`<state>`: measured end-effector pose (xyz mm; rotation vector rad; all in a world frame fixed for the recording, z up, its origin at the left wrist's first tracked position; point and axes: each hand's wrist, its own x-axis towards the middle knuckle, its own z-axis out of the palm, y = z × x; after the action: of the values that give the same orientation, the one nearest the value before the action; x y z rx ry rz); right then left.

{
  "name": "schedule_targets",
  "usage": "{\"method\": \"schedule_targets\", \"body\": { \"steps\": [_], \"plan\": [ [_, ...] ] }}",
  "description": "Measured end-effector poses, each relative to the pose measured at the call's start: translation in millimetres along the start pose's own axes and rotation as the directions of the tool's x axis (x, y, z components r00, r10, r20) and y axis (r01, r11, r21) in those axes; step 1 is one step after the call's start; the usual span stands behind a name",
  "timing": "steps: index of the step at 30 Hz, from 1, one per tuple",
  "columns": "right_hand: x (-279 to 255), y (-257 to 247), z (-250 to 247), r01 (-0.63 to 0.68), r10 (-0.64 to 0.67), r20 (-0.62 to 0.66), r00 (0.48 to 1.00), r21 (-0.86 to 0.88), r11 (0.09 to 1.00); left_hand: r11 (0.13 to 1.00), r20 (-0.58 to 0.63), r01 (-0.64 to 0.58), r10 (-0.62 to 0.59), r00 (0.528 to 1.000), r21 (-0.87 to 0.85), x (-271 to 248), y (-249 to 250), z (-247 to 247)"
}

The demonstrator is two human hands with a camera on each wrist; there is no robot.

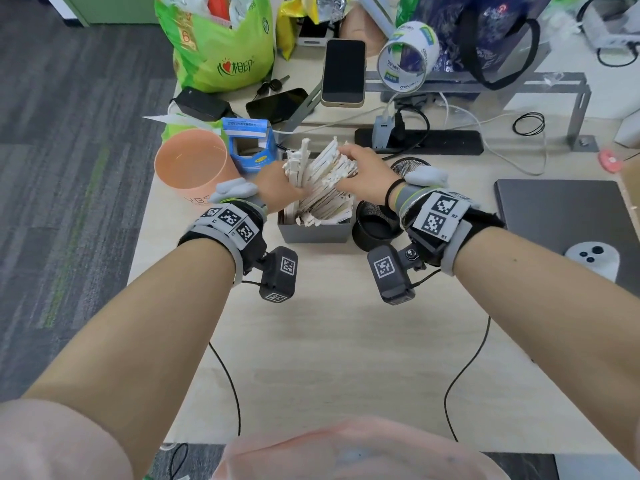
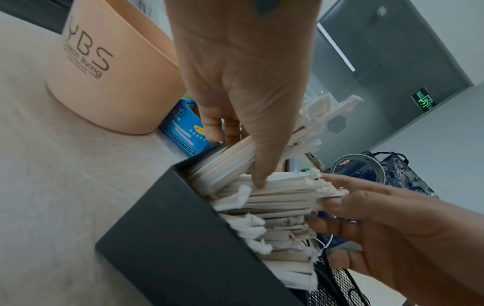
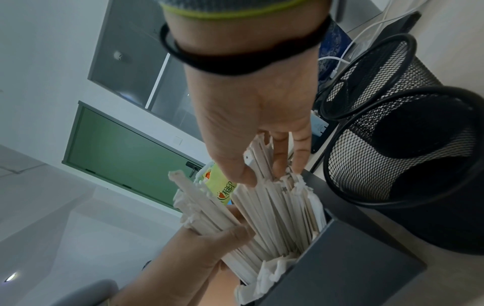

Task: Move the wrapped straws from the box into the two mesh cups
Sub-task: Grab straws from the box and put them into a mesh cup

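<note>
1. The scene was an office: a pale wood-grain desk (image 1: 329, 341) filled the centre of the head view, with grey carpet down the left edge and bags, phones and cables crowding the top.
2. A closed grey laptop (image 1: 561, 216) lay at the right edge, and a peach tub (image 1: 190, 161) stood at upper left of centre.
3. The dark grey box (image 1: 313, 232) sat mid-frame, packed with wrapped straws (image 1: 329, 181).
4. Two black mesh cups (image 1: 375, 225) stood just right of the box, one behind the other; the nearer looked empty, while the far one's inside could not be seen.
5. The straws' long axes ran from the box's near bottom up and away, leaning toward the top of the frame, with their crimped ends fanned out above the rim.
6. The left hand (image 1: 277, 185) was clamped on a bunch at the box's left side, thumb across the wrappers.
7. The right hand (image 1: 363, 171) curled its fingers over the upper ends of the right-hand mass.
8. I judged this to be the first step, splitting off a bundle; the next move would call for lifting one bunch clear and dropping it end-down into a cup without spilling any.
</note>
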<state>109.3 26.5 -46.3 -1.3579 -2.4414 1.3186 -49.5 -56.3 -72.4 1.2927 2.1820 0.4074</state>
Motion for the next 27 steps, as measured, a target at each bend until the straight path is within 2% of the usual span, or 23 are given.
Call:
{"method": "schedule_targets", "body": {
  "steps": [6,11,15,22,25,27],
  "plan": [
    [0.4,-1.3,-0.2,-0.016,0.016,0.011,1.000,0.019,1.000,0.999,0.066,-0.007,0.005,0.998,0.038,-3.0,6.8,-5.6],
    [6.2,-4.4,4.4,-0.020,0.021,-0.061,0.998,0.026,0.999,0.998,0.128,-0.009,0.001,0.992,0.066,-1.5,3.3,-3.7],
    [15.5,-11.1,9.7,-0.045,0.054,-0.090,0.994,0.095,0.994,0.996,0.061,-0.069,0.065,0.996,0.053,1.1,10.4,-2.6],
    [20.9,-12.6,7.8,-0.084,0.101,-0.095,0.990,0.163,0.983,0.997,-0.043,-0.050,0.047,0.998,-0.060,8.4,7.1,-14.2],
    [19.7,-11.3,6.9,-0.058,0.074,-0.096,0.993,0.158,0.986,0.999,-0.039,-0.002,0.001,0.999,-0.047,11.1,6.1,-11.8],
    [19.7,-10.3,3.9,-0.041,0.051,-0.096,0.994,0.097,0.994,0.997,-0.055,0.079,-0.078,0.995,0.020,11.2,7.6,-5.3]
  ]
}}
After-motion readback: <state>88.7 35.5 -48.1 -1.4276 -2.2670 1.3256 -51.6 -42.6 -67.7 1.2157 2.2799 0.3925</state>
